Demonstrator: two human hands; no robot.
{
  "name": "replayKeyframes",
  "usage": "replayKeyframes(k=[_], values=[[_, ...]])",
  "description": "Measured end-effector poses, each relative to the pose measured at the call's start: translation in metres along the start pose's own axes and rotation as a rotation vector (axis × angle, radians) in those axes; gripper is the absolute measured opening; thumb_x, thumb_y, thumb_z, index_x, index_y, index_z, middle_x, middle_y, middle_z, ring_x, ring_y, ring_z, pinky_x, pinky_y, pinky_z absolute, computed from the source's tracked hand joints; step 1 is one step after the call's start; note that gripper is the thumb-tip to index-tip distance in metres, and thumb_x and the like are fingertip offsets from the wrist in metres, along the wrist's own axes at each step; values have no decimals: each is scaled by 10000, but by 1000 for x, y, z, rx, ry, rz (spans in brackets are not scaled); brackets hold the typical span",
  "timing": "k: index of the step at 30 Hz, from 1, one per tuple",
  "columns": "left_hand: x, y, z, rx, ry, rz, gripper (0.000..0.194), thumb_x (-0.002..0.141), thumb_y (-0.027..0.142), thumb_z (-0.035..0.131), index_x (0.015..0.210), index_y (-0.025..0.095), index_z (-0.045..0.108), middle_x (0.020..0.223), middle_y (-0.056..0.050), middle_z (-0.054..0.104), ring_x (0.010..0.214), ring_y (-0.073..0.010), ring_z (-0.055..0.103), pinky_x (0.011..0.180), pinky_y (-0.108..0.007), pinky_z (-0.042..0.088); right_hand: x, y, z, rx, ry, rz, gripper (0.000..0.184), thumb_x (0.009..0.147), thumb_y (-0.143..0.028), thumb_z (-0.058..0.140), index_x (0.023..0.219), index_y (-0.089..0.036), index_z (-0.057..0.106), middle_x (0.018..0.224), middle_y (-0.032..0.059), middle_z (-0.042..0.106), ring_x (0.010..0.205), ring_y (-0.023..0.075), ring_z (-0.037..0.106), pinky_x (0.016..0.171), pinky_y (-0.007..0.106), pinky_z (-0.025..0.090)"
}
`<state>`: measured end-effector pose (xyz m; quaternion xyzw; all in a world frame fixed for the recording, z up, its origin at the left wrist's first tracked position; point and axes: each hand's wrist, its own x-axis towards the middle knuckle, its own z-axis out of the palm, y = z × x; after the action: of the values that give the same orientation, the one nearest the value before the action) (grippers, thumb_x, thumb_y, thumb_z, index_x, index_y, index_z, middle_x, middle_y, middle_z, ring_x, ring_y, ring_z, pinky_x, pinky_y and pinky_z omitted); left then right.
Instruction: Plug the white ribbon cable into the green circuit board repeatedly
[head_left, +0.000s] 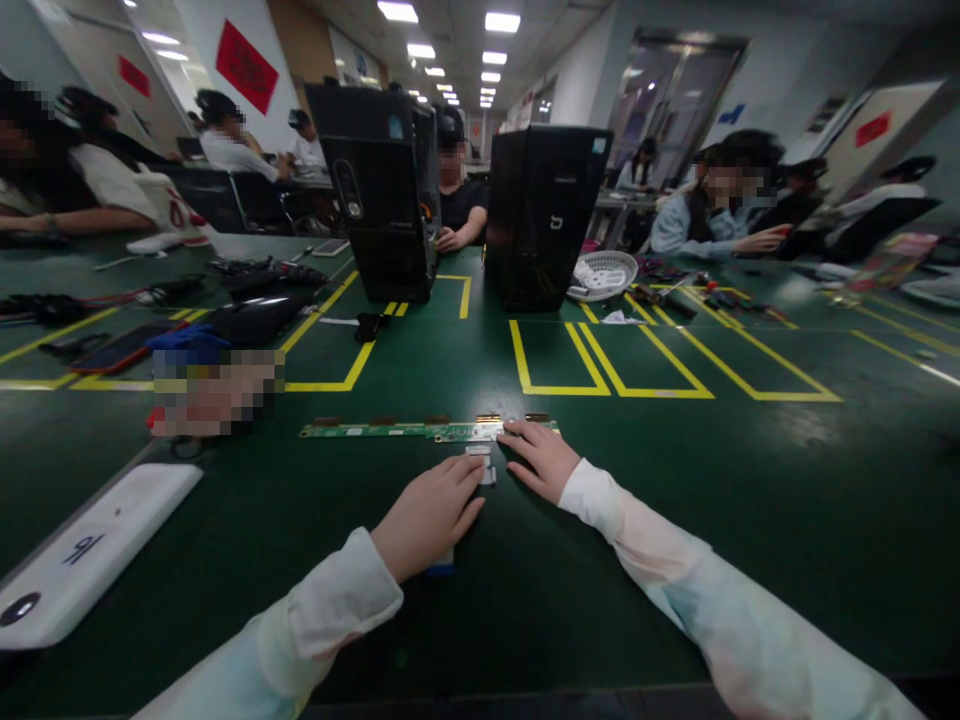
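Observation:
A long, narrow green circuit board (397, 431) lies crosswise on the green table, with brownish flexible tabs along its far edge. My right hand (546, 460) reaches over its right end, fingers stretched and spread, fingertips touching the board. My left hand (431, 510) is just nearer, its fingers together on a white flat ribbon cable (487, 472) whose connector end lies close to the board. A blue piece (442, 567) shows under the left palm, perhaps the cable's other end. The left fingertips' underside is hidden.
Two black computer towers (375, 200) (551, 215) stand ahead. A white case panel (97, 550) lies at left, near dark cables and parts (262, 310). A white basket (602, 275) sits behind the right tower. Yellow tape (559, 390) marks the table; other people sit around.

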<state>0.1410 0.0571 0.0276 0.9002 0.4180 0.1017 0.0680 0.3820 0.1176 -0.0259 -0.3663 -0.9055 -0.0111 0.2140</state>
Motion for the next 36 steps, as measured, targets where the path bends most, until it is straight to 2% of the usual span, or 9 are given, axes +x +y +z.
replayKeyframes(k=[8,12,16,22,29,36], values=[[0,1,10,-27,1,-43,497,963,374,397,1413,165,423,1466,-106,477,1347,-240,436,1094,-435,406,2,-4,-6,-7,-41,37,457,948,-359,448,1355,-164,518,1358,153,517,1240,276,476,1020,485,414],[1,0,13,-28,36,-42,494,961,374,407,1419,189,418,1466,-105,479,1344,-241,445,1092,-443,409,3,-5,-8,-17,-57,48,452,943,-356,455,1355,-186,525,1356,151,516,1225,278,480,996,490,424],[1,-4,15,-31,17,-36,504,965,395,397,1429,198,404,1483,-104,459,1364,-250,424,1095,-464,402,3,-6,-9,-25,-56,51,450,944,-366,453,1341,-174,544,1350,149,523,1219,278,481,997,481,427],[5,-9,13,-48,11,29,481,974,366,381,1416,181,421,1470,-108,475,1369,-230,418,1139,-466,340,3,-5,-7,-25,-61,63,454,941,-374,460,1349,-194,545,1394,152,493,1244,282,467,997,496,426],[8,-14,11,-61,5,47,461,974,367,386,1405,212,441,1454,-94,495,1360,-228,430,1144,-479,320,2,-4,-5,-22,-52,44,457,933,-357,477,1357,-197,538,1372,139,522,1265,273,455,1028,492,403],[8,-20,7,-70,-34,58,470,990,393,339,1415,215,431,1470,-62,481,1364,-206,421,1154,-444,304,2,-5,-7,-33,-52,38,465,936,-370,462,1352,-179,543,1378,128,527,1264,281,461,1027,486,405]])
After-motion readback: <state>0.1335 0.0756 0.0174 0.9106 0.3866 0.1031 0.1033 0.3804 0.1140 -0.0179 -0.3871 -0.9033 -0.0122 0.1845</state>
